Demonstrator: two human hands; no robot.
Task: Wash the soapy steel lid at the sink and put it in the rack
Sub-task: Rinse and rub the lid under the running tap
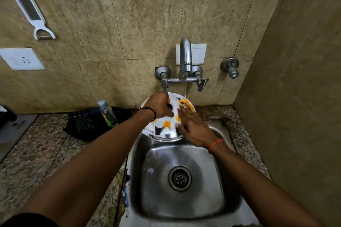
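A round steel lid [164, 128], covered in white foam with orange patches, is held tilted over the back edge of the steel sink [186, 155]. My left hand [160, 106] grips its upper left rim. My right hand [191, 125] lies flat on the lid's right side, fingers spread over the foam. A thin stream of water falls from the tap [185, 57] onto the lid's upper right part.
A black dish rack [88, 125] with a clear bottle [107, 112] stands on the granite counter left of the sink. Tap handles [202, 84] stick out from the wall. A white peeler [27, 8] hangs at the upper left. A wall rises close on the right.
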